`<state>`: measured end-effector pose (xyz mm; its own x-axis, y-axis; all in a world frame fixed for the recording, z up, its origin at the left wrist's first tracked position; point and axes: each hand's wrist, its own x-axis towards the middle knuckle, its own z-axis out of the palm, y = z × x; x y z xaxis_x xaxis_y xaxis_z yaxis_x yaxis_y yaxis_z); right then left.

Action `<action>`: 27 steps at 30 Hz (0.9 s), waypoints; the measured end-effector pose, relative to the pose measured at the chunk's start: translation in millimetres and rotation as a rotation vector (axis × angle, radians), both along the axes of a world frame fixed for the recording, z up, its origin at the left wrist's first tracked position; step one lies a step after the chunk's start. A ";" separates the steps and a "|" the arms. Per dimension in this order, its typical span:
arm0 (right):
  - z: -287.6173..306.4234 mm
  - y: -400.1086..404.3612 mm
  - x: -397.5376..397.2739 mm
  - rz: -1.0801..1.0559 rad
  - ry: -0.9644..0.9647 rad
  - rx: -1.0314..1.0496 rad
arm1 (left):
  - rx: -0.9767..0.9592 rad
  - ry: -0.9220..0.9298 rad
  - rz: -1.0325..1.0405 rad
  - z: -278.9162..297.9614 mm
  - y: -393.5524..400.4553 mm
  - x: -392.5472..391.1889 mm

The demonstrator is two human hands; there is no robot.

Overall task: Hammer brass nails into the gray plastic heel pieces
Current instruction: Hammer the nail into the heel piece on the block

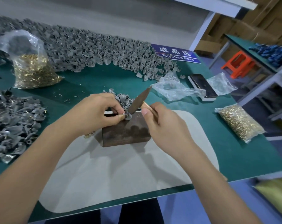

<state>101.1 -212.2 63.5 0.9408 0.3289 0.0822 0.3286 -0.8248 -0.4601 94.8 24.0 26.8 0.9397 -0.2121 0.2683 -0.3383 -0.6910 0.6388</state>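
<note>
My left hand (98, 113) pinches a small gray heel piece (129, 116) on the top far edge of a dark wooden block (125, 135). My right hand (163, 123) grips the wooden handle of a hammer (139, 101), whose dark head comes down on the heel piece. Whether a brass nail sits in the piece is hidden by my fingers and the hammer head. A small heap of gray heel pieces (120, 97) lies just behind the block.
The block stands on a gray mat (120, 175) over the green table (243, 159). Bags of brass nails sit at left (33, 73) and right (239, 123). Gray heel piles lie at the back (88, 49) and left (12, 123). A phone (203, 86), plastic wrap (172, 89) and a blue sign (175, 54) are at right.
</note>
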 end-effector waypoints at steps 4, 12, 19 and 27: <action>-4.1 4.3 -9.3 -0.008 -0.039 0.013 | -0.026 0.016 -0.010 -1.0 0.0 2.4; -2.8 11.9 -13.9 0.007 -0.132 -0.002 | 0.029 -0.017 -0.014 4.9 -0.5 1.0; -3.9 8.6 -12.1 -0.057 -0.218 0.092 | 0.077 -0.001 -0.018 7.1 1.6 1.5; -5.8 7.5 -10.7 -0.079 -0.201 0.107 | 0.100 0.006 -0.015 7.6 2.2 1.6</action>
<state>90.4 -204.6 57.8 0.9245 0.2340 0.3009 0.3585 -0.8021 -0.4777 96.4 26.2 34.4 0.9376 -0.2521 0.2393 -0.3458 -0.7464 0.5686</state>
